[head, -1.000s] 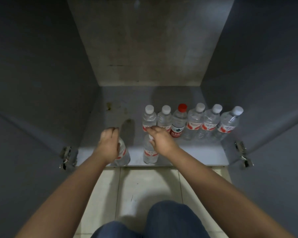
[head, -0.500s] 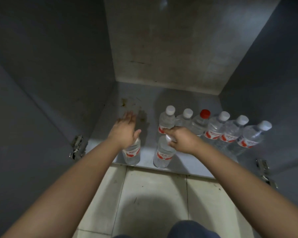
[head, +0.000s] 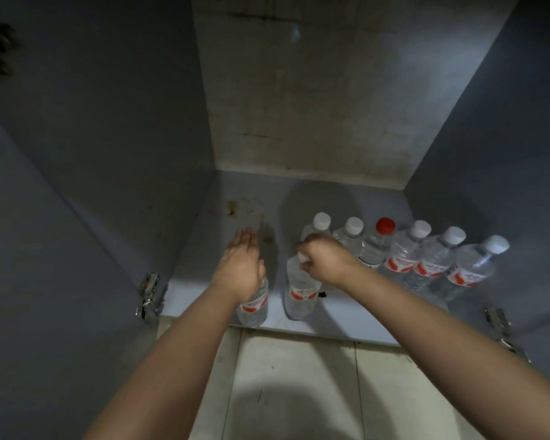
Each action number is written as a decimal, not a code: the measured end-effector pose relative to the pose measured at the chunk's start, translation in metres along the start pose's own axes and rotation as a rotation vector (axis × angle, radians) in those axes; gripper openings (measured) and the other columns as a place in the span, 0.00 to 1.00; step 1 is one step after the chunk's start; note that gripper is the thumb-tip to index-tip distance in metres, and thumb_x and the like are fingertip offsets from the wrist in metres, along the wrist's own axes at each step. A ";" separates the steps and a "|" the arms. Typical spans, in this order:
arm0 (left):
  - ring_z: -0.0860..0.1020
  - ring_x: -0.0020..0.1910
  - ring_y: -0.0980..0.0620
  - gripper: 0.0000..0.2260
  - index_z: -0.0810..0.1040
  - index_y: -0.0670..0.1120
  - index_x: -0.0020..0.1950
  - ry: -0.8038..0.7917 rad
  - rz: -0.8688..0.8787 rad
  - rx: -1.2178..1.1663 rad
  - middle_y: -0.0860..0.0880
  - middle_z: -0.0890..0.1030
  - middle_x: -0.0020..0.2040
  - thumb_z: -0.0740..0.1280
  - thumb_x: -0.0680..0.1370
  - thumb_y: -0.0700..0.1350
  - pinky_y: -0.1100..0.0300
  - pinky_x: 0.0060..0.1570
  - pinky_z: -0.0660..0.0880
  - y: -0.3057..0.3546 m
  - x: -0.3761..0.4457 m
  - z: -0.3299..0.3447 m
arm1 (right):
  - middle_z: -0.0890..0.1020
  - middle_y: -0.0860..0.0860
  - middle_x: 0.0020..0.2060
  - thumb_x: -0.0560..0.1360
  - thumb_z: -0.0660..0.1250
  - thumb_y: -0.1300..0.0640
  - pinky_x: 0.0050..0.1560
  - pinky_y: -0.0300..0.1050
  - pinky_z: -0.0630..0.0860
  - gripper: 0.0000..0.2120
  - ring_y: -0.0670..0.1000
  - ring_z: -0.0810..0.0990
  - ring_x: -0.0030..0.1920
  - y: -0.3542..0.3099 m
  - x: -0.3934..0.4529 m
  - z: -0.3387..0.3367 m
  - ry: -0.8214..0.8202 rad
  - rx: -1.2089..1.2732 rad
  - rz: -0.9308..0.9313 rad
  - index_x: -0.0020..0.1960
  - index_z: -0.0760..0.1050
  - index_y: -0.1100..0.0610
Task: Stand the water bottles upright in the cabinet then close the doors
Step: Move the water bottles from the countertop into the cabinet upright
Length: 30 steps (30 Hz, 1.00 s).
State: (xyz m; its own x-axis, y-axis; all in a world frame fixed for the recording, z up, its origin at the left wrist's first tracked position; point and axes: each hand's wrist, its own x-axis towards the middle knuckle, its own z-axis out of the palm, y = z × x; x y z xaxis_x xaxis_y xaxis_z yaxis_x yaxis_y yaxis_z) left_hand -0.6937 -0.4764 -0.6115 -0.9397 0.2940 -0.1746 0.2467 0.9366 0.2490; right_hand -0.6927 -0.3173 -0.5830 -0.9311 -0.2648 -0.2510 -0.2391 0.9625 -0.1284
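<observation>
The cabinet (head: 299,90) is dark and grey inside, with stains on its floor and back wall. Both doors are swung open, and I can only see part of each one. Six water bottles stand in a row (head: 407,252) at the back right; one has a red cap (head: 385,225). Two more stand near the front edge. My left hand (head: 240,265) is flat and open, fingers spread, and covers the top of the front left bottle (head: 253,304), so its cap is hidden. My right hand (head: 326,260) is closed around the cap of the front right bottle (head: 299,293). It also hides part of one back bottle. The labels are too blurry to read.
</observation>
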 end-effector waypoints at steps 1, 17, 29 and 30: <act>0.48 0.78 0.45 0.27 0.48 0.37 0.76 0.003 -0.003 0.001 0.40 0.49 0.78 0.54 0.81 0.45 0.56 0.76 0.48 0.000 0.001 0.001 | 0.77 0.63 0.57 0.77 0.62 0.60 0.55 0.46 0.73 0.11 0.60 0.77 0.58 -0.001 0.008 -0.003 0.005 0.001 0.003 0.56 0.75 0.64; 0.47 0.78 0.47 0.26 0.47 0.39 0.76 0.009 0.027 -0.034 0.42 0.50 0.78 0.52 0.82 0.45 0.57 0.76 0.48 -0.007 -0.003 0.005 | 0.77 0.63 0.62 0.76 0.62 0.64 0.63 0.47 0.71 0.14 0.60 0.74 0.64 -0.004 0.073 -0.012 0.086 0.051 0.086 0.59 0.76 0.66; 0.68 0.66 0.45 0.18 0.67 0.43 0.68 -0.263 0.207 0.031 0.43 0.69 0.67 0.59 0.79 0.40 0.58 0.64 0.65 -0.023 -0.006 -0.020 | 0.70 0.63 0.66 0.80 0.57 0.60 0.67 0.50 0.69 0.23 0.61 0.70 0.67 0.005 0.077 -0.004 0.020 0.006 0.045 0.74 0.58 0.60; 0.70 0.66 0.45 0.17 0.67 0.44 0.68 -0.240 0.184 0.080 0.43 0.70 0.67 0.59 0.79 0.42 0.57 0.63 0.68 -0.025 -0.004 -0.023 | 0.70 0.63 0.66 0.80 0.56 0.60 0.67 0.50 0.69 0.24 0.61 0.70 0.66 0.005 0.077 -0.003 0.018 0.009 0.042 0.74 0.57 0.60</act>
State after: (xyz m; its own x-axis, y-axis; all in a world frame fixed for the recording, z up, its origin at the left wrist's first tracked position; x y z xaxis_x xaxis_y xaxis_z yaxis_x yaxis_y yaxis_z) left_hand -0.7016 -0.5059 -0.5951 -0.7970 0.4878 -0.3561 0.4344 0.8726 0.2232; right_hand -0.7669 -0.3330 -0.5998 -0.9451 -0.2226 -0.2394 -0.1970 0.9722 -0.1265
